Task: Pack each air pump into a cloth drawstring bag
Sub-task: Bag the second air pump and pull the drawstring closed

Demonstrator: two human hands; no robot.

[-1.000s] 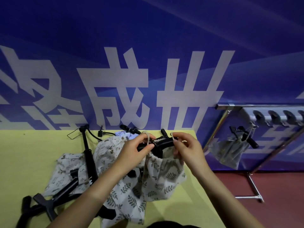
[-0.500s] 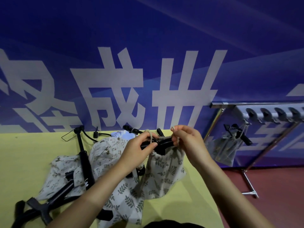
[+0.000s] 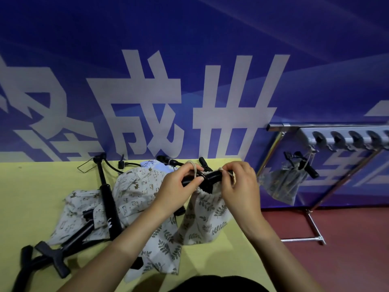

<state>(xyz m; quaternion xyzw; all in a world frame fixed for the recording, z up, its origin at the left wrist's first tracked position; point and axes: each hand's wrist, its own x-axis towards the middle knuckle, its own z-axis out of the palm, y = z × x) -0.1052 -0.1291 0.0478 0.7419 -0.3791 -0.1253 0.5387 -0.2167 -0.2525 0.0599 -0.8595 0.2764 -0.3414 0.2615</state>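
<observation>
A leaf-print cloth drawstring bag hangs above the yellow table with a black air pump inside; only the pump's T-handle sticks out of the gathered mouth. My left hand grips the handle's left end and pinches a loop of beige drawstring. My right hand pinches the drawstring at the handle's right end. Two more black pumps lie on the table among loose printed bags.
A metal rack stands on the red floor at right, with a filled bag hanging from a hook rail. A blue banner wall runs behind the table. A pump hose and wire foot lie at the table's back edge.
Both hands have lifted the bagged pump slightly and drawn the cord tighter, so the bag's mouth is gathered closer round the handle. My view has shifted a little to the right.
</observation>
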